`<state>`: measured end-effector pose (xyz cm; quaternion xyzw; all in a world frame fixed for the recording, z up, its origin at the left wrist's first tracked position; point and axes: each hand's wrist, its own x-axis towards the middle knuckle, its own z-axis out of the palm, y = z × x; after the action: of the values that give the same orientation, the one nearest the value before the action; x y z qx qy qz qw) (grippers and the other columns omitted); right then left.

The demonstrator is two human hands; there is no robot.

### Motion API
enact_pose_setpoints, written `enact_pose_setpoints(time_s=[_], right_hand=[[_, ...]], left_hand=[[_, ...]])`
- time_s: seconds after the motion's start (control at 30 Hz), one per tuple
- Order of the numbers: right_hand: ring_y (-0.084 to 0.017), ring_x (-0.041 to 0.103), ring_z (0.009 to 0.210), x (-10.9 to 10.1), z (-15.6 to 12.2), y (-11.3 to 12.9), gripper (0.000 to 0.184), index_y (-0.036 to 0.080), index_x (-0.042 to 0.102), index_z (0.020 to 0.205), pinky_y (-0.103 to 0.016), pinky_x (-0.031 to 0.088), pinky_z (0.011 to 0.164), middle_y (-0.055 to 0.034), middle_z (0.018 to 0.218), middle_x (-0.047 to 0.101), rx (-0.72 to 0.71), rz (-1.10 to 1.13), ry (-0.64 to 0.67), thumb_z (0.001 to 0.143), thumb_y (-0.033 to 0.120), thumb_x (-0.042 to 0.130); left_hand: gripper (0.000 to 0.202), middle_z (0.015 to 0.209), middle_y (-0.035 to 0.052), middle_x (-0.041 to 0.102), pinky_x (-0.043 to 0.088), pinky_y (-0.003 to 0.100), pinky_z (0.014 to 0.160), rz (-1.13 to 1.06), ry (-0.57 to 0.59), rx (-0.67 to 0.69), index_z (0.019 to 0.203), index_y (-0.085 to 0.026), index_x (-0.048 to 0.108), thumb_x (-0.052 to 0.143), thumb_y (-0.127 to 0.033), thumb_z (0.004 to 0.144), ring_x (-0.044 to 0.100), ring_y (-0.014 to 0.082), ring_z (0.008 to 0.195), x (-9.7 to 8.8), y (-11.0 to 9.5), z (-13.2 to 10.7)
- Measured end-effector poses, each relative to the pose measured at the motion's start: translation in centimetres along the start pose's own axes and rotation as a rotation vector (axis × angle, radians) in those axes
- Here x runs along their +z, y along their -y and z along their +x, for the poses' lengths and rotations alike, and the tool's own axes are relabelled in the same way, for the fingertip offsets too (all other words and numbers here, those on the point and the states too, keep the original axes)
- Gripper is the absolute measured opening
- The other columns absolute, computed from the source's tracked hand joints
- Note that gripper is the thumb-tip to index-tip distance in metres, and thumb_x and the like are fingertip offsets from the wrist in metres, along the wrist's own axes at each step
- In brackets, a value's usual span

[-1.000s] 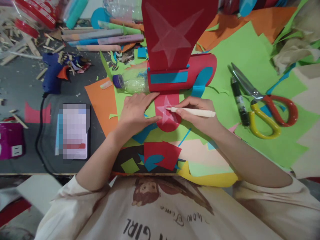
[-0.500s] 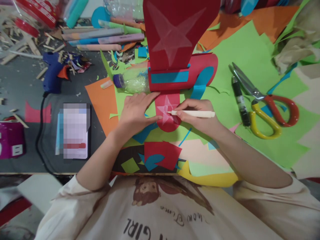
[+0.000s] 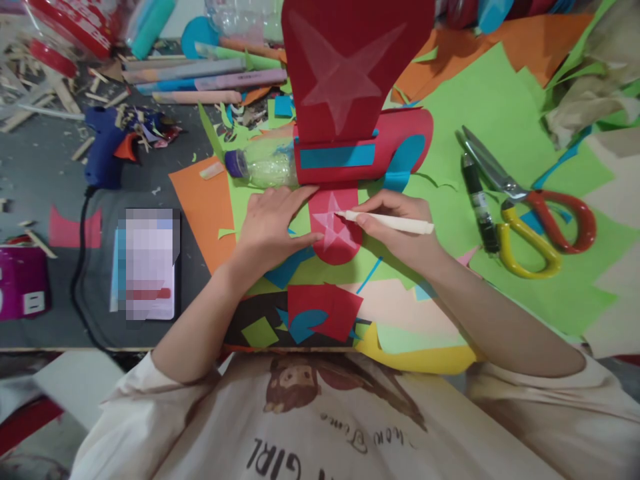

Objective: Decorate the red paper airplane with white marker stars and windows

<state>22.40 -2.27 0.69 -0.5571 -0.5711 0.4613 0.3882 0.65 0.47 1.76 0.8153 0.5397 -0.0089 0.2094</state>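
A paper aeroplane built on a clear plastic bottle [image 3: 265, 163] lies across the table, its body red with blue strips [image 3: 345, 157]. The far red wing [image 3: 350, 60] carries a pale star. The near red wing [image 3: 333, 230] bears a smaller pale star. My left hand [image 3: 273, 223] lies flat with fingers stretched, pressing the near wing's left edge. My right hand [image 3: 395, 230] pinches a white pen [image 3: 387, 221], its tip touching the small star.
Red and yellow scissors [image 3: 525, 207] and a black marker [image 3: 477, 203] lie right on green paper [image 3: 475, 100]. A blue glue gun [image 3: 103, 147] sits left, its cord running to the front edge. Coloured paper tubes [image 3: 200, 73] lie at the back. Paper scraps [image 3: 320, 310] cover the front edge.
The pen tip has shifted slightly up across the small star, with small back-and-forth strokes. My left hand has stayed put on the wing.
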Motion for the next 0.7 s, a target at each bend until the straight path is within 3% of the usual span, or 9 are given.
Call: enact_pose_setpoints(time_s=[0.33,0.7], right_hand=[[-0.015,0.06,0.059,-0.02,0.02,-0.08,0.016,0.021,0.07,0.073,-0.028,0.046,0.054,-0.0012,0.067,0.072,0.001,-0.034,0.025,0.078,0.036,0.073],[-0.016,0.057,0.057,-0.57,0.05,0.58,0.015,0.024,0.066,0.062,-0.03,0.043,0.053,-0.0012,0.065,0.069,0.022,-0.015,0.205,0.076,0.03,0.07]], left_hand=[[0.061,0.11,0.0085,0.068,0.042,0.045,0.094,-0.006,-0.024,0.019,0.146,-0.026,0.054,0.063,-0.049,0.09,0.06,0.0324,0.106,0.31,0.29,0.07],[0.06,0.111,0.0096,0.069,0.043,0.045,0.093,-0.019,-0.02,0.026,0.145,-0.026,0.054,0.062,-0.048,0.09,0.06,0.0327,0.105,0.0,0.15,-0.01]])
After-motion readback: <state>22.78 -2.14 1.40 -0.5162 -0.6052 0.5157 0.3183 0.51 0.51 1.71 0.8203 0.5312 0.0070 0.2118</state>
